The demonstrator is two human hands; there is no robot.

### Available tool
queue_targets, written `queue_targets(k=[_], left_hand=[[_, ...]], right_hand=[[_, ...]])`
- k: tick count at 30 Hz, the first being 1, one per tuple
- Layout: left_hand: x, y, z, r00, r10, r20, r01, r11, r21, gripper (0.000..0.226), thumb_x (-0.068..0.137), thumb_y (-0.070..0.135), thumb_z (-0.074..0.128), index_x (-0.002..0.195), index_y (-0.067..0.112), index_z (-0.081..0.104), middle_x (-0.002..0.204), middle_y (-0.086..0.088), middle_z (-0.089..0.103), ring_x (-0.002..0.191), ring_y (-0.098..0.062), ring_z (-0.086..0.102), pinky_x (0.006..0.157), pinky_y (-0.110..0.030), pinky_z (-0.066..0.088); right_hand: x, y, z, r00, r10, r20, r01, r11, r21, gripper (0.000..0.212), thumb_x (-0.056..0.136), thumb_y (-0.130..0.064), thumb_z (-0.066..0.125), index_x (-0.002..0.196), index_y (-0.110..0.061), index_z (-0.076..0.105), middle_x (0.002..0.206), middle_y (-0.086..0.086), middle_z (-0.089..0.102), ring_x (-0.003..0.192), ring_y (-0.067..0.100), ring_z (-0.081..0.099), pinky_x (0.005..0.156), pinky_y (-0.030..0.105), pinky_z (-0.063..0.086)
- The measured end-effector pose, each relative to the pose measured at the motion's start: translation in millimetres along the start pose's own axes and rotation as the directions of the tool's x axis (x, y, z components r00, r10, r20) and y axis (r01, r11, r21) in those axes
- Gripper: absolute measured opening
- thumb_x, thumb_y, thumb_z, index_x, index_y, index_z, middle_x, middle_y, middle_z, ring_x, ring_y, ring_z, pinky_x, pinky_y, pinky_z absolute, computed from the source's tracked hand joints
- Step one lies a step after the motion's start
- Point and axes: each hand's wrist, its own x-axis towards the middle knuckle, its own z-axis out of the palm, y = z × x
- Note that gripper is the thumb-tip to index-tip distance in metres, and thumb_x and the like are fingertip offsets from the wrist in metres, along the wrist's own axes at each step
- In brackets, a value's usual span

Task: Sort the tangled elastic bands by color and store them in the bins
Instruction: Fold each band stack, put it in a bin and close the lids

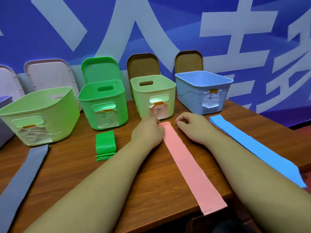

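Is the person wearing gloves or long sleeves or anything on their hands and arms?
No gloves and no sleeves that I can see. The left hand and the right hand are both bare. The left arm and the right arm are bare too, all the way to the picture's edge. I can't spot a watch, ring or bracelet.
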Motion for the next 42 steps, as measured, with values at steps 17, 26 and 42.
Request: queue_targets(k=[17, 26, 42], left_hand=[[-17, 2, -7, 0.988, 0.113, -0.102, -0.146, 0.887, -0.439, 0.022, 0.092, 0.023, 0.073, 0.110, 0.029, 0.061, 0.099, 0.014, 0.065, 0.091, -0.006, 0.062, 0.075, -0.025, 0.049], [-20, -2, -9, 0.983, 0.182, -0.014, -0.176, 0.923, -0.341, 0.021, 0.090, 0.024, 0.077, 0.107, 0.028, 0.066, 0.098, 0.011, 0.068, 0.090, -0.009, 0.063, 0.069, -0.017, 0.043], [-31, -15, -23, 0.918, 0.362, 0.163, -0.276, 0.877, -0.393, 0.020, 0.088, 0.023, 0.078, 0.104, 0.034, 0.071, 0.098, 0.013, 0.074, 0.087, 0.003, 0.066, 0.072, -0.013, 0.045]], right_hand=[[-4, -7, 7, 0.972, -0.225, -0.067, 0.227, 0.973, 0.031, 0.017, 0.101, -0.025, 0.069, 0.101, -0.042, 0.068, 0.099, -0.016, 0.065, 0.090, 0.000, 0.059, 0.072, 0.024, 0.039], [-21, -14, 0, 0.976, -0.182, -0.116, 0.197, 0.973, 0.124, 0.015, 0.099, -0.021, 0.068, 0.098, -0.036, 0.072, 0.085, -0.010, 0.073, 0.082, 0.008, 0.071, 0.077, 0.033, 0.059], [-92, -21, -24, 0.981, -0.179, -0.072, 0.185, 0.979, 0.086, 0.013, 0.097, -0.026, 0.071, 0.096, -0.039, 0.069, 0.089, -0.017, 0.072, 0.082, 0.005, 0.069, 0.076, 0.033, 0.060]])
